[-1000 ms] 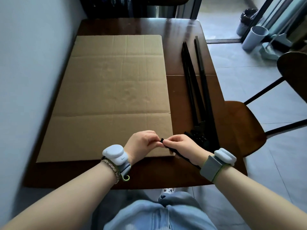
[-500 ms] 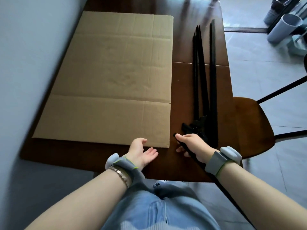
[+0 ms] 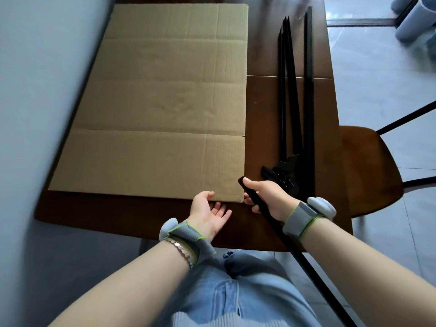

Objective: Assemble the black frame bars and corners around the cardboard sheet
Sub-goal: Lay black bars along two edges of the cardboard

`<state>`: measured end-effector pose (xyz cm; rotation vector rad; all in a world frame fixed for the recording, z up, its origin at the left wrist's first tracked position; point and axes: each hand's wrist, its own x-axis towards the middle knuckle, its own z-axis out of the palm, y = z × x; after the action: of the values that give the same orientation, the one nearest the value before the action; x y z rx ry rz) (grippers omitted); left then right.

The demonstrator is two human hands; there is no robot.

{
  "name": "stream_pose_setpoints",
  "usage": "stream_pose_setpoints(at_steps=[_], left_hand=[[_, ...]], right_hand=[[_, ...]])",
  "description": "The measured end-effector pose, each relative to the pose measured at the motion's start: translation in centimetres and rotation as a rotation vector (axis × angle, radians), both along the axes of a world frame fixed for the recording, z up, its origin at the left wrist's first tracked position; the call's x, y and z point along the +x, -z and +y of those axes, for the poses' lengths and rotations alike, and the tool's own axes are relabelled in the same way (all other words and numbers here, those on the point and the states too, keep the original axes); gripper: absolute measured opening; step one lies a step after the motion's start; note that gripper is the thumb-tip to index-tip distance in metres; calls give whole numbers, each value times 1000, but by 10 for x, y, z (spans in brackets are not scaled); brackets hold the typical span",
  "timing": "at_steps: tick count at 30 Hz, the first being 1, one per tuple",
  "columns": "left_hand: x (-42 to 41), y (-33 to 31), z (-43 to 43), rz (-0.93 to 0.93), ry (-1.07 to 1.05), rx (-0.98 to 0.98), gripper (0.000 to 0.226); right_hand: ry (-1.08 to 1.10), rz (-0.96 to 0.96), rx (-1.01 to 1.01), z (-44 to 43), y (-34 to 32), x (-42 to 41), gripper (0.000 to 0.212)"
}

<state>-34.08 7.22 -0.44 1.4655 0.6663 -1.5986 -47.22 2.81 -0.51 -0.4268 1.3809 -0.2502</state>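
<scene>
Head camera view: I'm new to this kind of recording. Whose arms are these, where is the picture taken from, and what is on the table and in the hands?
No machine here: a person wears the camera on the head, looking down at both arms. Each wrist carries a grey strapped band. A cardboard sheet lies flat on the brown table. To its right lie loose black frame bars, with black corner pieces at their near ends. The right hand grips one black bar that slants off the table's near edge. The left hand, open and palm up, touches the cardboard's near edge.
</scene>
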Motion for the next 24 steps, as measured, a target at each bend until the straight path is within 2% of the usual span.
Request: stream_pose_setpoints(at_steps=[5, 9, 12, 14, 16, 18, 20, 24], left_hand=[[-6, -5, -4, -10, 53, -1, 47], [-13, 1, -5, 57, 100, -70, 5], [-17, 11, -4, 14, 184, -89, 12], [-19, 17, -3, -20, 253, -108, 11], [-18, 21, 0, -77, 298, -124, 9], [-19, 23, 3, -160, 290, -121, 37], [-22, 23, 5, -255, 264, -98, 46], [-28, 20, 10, -428, 295, -116, 37]], right_hand=[[19, -32, -6, 1, -2, -4, 21], [38, -51, -15, 4, -2, -5, 27], [30, -44, -58, 6, -3, -6, 24], [-95, 19, -155, 10, -1, -8, 21], [-327, 154, -283, 17, 1, -11, 24], [-495, 296, -400, 25, 5, -16, 21], [-578, 404, -503, 28, 5, -21, 21], [-835, 642, -785, 29, 3, -32, 33]])
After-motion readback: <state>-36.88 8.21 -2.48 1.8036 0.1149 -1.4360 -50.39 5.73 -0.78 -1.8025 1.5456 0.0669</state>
